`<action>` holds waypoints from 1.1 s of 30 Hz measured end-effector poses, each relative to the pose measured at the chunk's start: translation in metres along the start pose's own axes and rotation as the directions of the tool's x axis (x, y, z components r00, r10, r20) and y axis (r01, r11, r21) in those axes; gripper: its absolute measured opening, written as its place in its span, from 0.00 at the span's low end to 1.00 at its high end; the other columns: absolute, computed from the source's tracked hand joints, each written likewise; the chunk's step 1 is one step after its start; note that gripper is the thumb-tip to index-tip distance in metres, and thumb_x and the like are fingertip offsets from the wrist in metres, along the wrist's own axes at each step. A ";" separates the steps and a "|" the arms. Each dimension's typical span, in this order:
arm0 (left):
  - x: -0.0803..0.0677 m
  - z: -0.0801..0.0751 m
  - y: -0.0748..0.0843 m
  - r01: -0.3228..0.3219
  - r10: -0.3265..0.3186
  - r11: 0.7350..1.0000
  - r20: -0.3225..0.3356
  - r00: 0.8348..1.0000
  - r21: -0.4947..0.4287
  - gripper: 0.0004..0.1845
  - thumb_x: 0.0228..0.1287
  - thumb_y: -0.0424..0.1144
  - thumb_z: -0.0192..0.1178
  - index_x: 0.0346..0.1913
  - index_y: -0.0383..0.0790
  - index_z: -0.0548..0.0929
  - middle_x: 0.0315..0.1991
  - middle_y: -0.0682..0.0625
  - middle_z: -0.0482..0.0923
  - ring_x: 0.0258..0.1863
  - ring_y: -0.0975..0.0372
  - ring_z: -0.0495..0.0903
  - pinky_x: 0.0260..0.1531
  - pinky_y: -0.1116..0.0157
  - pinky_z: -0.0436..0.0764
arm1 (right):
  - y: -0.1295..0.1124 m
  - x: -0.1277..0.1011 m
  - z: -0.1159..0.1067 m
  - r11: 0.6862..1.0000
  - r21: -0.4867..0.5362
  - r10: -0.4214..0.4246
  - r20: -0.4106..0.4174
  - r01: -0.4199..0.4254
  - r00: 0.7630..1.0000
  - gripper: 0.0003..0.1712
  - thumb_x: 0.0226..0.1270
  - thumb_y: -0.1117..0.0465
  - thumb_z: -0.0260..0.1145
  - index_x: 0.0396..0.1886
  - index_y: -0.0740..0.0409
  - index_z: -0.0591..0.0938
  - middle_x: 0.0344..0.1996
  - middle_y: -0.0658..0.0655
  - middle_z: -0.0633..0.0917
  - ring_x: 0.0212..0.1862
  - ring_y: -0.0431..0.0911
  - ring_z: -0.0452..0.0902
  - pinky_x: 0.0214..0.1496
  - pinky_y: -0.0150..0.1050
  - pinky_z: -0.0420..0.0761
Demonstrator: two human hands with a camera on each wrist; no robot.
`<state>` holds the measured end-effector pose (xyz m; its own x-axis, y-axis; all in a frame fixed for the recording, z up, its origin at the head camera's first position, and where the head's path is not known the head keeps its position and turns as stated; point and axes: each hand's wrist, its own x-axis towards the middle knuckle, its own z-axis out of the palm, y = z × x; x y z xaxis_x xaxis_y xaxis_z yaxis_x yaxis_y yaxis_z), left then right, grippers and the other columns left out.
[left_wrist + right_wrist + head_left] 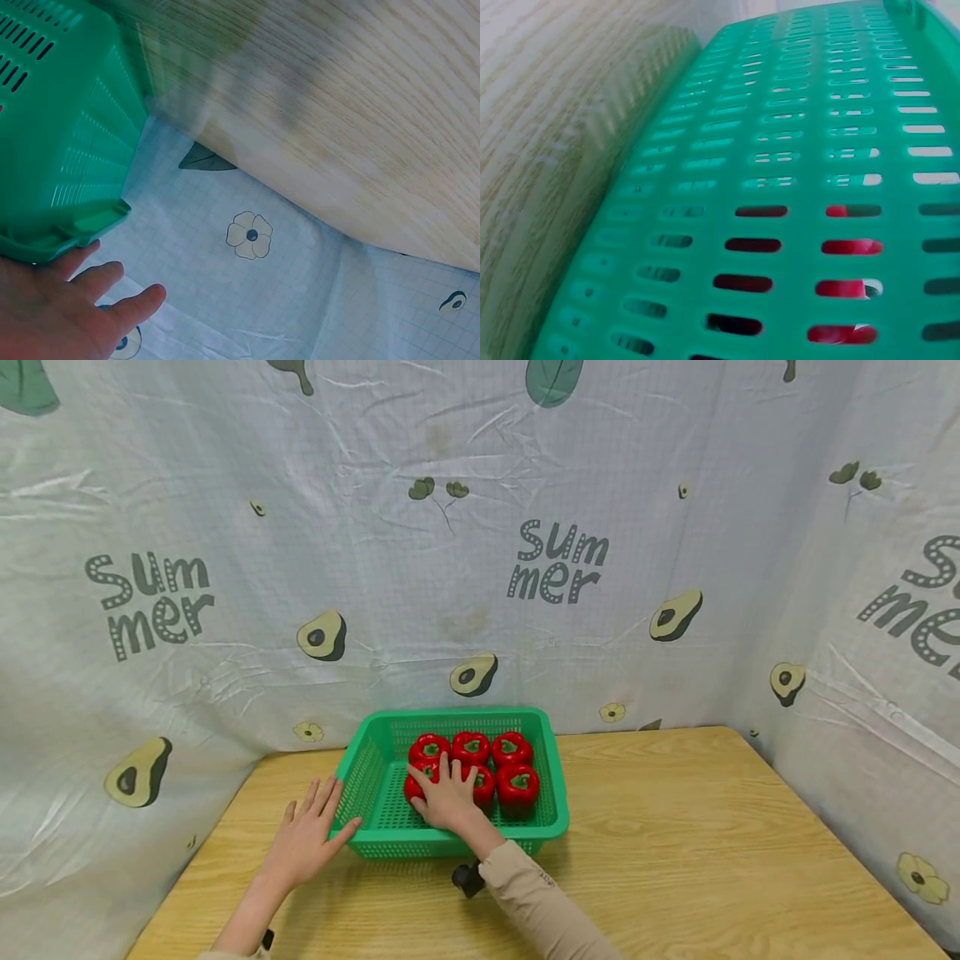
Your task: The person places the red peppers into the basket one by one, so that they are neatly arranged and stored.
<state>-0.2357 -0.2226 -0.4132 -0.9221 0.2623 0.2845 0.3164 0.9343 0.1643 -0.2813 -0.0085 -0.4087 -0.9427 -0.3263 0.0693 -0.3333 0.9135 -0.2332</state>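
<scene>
Several red bell peppers (pixel 518 787) with green stems stand in two rows in a green plastic basket (pixel 498 835). My right hand (pixel 446 797) reaches over the basket's front rim, its fingers spread across the front-left peppers and partly covering them. In the right wrist view, the slotted basket wall (pixel 780 169) fills most of the picture, with red showing through the slots; the hand is hidden there. My left hand (pixel 303 843) lies at the basket's left side with straight fingers, fingertips at the rim. The left wrist view shows its fingers (pixel 135 307) beside the rim corner.
The basket stands on a wooden table (pixel 675 827) near its back edge. Behind hangs a pale cloth (pixel 390 552) printed with avocados and lettering. A small black object (pixel 468 878) is by the right sleeve (pixel 536 893). Inside, the basket's left part shows bare slotted floor.
</scene>
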 end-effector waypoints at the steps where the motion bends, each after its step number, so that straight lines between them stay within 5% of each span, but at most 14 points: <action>1: 0.000 0.000 0.000 0.001 -0.001 1.000 0.000 1.000 0.001 0.39 0.63 0.58 0.46 0.66 0.30 0.57 0.67 0.35 0.53 0.66 0.41 0.50 0.56 0.36 0.54 | 0.000 0.000 -0.001 1.000 0.006 -0.002 -0.006 0.002 1.000 0.30 0.67 0.46 0.49 0.68 0.36 0.56 0.69 0.64 0.51 0.69 0.61 0.47 0.65 0.63 0.48; 11: 0.005 -0.003 -0.001 0.031 -0.030 0.999 0.026 0.999 -0.008 0.40 0.62 0.59 0.45 0.67 0.31 0.56 0.67 0.35 0.51 0.67 0.40 0.46 0.57 0.35 0.50 | 0.018 -0.024 -0.015 0.995 0.029 -0.090 -0.100 0.093 0.991 0.28 0.68 0.44 0.45 0.67 0.32 0.56 0.69 0.64 0.52 0.68 0.60 0.47 0.62 0.66 0.49; 17: 0.002 -0.005 -0.001 0.029 -0.029 0.999 -0.001 1.000 -0.015 0.40 0.62 0.59 0.45 0.66 0.31 0.56 0.67 0.35 0.52 0.67 0.40 0.45 0.57 0.35 0.49 | 0.046 -0.053 -0.026 0.976 0.015 -0.210 -0.186 0.217 0.960 0.27 0.67 0.43 0.46 0.66 0.33 0.60 0.68 0.61 0.57 0.66 0.57 0.50 0.59 0.63 0.51; 26: -0.023 -0.008 0.004 0.016 -0.016 0.999 -0.010 1.000 -0.041 0.36 0.64 0.57 0.45 0.66 0.33 0.59 0.66 0.36 0.56 0.69 0.45 0.45 0.56 0.36 0.52 | 0.113 -0.106 -0.029 0.934 0.027 -0.327 -0.341 0.357 0.881 0.26 0.65 0.50 0.54 0.63 0.43 0.67 0.63 0.63 0.64 0.62 0.58 0.55 0.53 0.59 0.53; 33: -0.038 -0.012 0.010 0.031 -0.031 0.997 -0.008 0.999 -0.073 0.34 0.64 0.56 0.46 0.65 0.36 0.62 0.66 0.39 0.58 0.67 0.44 0.50 0.55 0.36 0.54 | 0.181 -0.143 -0.030 0.960 0.052 -0.232 -0.397 0.273 0.888 0.30 0.61 0.54 0.59 0.64 0.46 0.65 0.64 0.62 0.63 0.61 0.56 0.55 0.50 0.59 0.54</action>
<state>-0.1946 -0.2257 -0.4114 -0.9298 0.2311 0.2864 0.3035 0.9216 0.2419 -0.2068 0.2106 -0.4321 -0.7651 -0.4049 0.5006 -0.5773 0.7756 -0.2551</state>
